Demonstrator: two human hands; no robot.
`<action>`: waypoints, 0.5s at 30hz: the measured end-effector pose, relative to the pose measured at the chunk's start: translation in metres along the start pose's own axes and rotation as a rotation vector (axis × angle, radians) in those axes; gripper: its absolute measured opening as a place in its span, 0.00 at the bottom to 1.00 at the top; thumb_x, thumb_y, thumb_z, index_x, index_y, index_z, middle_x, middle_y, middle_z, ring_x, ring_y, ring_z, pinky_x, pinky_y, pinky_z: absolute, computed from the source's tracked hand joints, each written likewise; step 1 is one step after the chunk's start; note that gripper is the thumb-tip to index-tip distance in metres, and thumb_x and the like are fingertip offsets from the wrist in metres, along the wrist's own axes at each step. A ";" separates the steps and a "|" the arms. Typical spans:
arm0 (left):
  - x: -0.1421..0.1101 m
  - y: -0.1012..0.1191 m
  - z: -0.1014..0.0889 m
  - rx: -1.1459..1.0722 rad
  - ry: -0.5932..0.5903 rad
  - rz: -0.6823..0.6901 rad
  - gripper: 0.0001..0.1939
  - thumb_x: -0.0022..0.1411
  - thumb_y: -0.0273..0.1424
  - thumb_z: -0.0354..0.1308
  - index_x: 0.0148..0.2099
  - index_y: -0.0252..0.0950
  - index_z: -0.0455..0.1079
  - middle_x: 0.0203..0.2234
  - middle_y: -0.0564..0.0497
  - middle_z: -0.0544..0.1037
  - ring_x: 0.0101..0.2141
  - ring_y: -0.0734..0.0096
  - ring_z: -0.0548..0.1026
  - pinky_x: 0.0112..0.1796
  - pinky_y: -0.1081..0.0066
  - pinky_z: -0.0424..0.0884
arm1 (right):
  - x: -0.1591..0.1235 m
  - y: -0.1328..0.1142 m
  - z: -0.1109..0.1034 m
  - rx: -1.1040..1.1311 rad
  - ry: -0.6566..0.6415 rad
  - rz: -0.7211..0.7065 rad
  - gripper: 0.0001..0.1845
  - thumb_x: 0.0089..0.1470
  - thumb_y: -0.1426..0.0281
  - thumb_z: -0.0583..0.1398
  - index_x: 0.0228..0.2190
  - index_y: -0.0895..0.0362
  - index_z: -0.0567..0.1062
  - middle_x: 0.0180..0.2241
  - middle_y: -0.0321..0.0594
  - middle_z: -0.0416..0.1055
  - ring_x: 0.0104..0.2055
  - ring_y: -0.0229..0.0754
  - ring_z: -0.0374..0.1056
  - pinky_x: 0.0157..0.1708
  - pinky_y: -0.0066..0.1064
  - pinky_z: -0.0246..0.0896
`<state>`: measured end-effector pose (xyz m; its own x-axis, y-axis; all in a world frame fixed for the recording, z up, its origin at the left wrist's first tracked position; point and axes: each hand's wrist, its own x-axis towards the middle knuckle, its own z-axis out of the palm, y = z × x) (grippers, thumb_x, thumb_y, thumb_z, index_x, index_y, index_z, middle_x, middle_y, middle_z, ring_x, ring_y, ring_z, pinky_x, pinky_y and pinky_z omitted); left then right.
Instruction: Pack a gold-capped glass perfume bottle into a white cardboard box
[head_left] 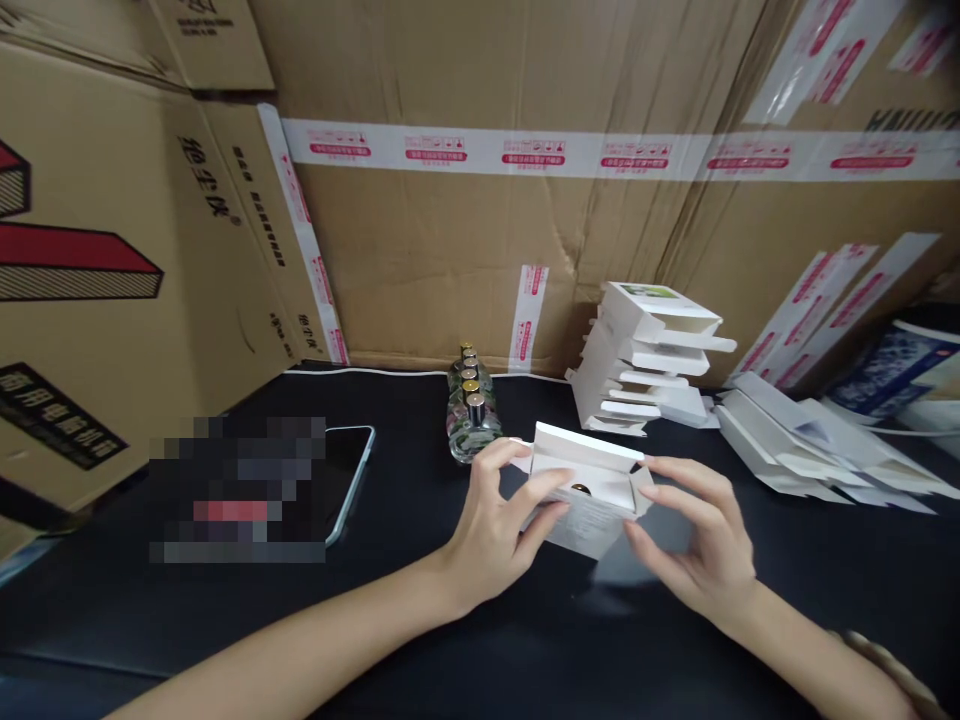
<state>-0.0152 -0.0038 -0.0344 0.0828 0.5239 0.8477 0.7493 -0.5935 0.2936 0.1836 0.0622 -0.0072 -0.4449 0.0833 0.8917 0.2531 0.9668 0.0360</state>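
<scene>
Between my hands a small white carton [586, 528] stands on the black tabletop with its top lid raised at the back. A gold-coloured round cap [581, 489] shows inside it; whatever lies below is hidden by the carton walls. My left hand [501, 520] grips the carton's left side, thumb and fingers on its front and left flap. At the right side, the fingertips of my right hand [697, 530] touch the lid's corner and the right side flap, thumb close to the front corner. A row of several glass bottles [474, 430] with gold and silver caps stands behind the left hand.
Several open white cartons [637, 365] are stacked at the back right. Flattened white cartons [795, 445] lie beside them. A tablet-like device [351, 480], partly blurred out, is at the left. Tall cardboard [450, 250] walls the back and left. A white cable [375, 372] runs along the back.
</scene>
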 end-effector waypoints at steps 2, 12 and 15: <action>0.001 0.001 0.000 0.010 0.008 0.017 0.16 0.62 0.23 0.55 0.52 0.34 0.64 0.48 0.43 0.57 0.55 0.63 0.58 0.56 0.60 0.59 | -0.001 0.001 0.001 -0.019 -0.011 0.003 0.15 0.51 0.79 0.60 0.42 0.66 0.66 0.43 0.54 0.64 0.47 0.47 0.62 0.43 0.39 0.60; 0.006 -0.005 -0.001 0.026 0.005 0.028 0.18 0.60 0.19 0.55 0.52 0.34 0.64 0.48 0.44 0.62 0.59 0.60 0.56 0.57 0.60 0.56 | -0.009 0.015 0.004 0.330 -0.136 0.319 0.21 0.53 0.78 0.59 0.48 0.61 0.60 0.44 0.47 0.62 0.51 0.37 0.61 0.51 0.26 0.58; 0.007 -0.005 -0.004 0.011 -0.003 0.075 0.18 0.59 0.18 0.54 0.52 0.32 0.64 0.45 0.44 0.64 0.59 0.60 0.57 0.56 0.61 0.57 | -0.010 0.015 0.002 0.372 -0.208 0.383 0.19 0.55 0.76 0.59 0.48 0.60 0.62 0.44 0.46 0.61 0.51 0.33 0.60 0.51 0.21 0.57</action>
<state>-0.0211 0.0008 -0.0280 0.1411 0.4801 0.8658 0.7482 -0.6244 0.2243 0.1902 0.0763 -0.0162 -0.5503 0.4536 0.7011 0.1270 0.8753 -0.4666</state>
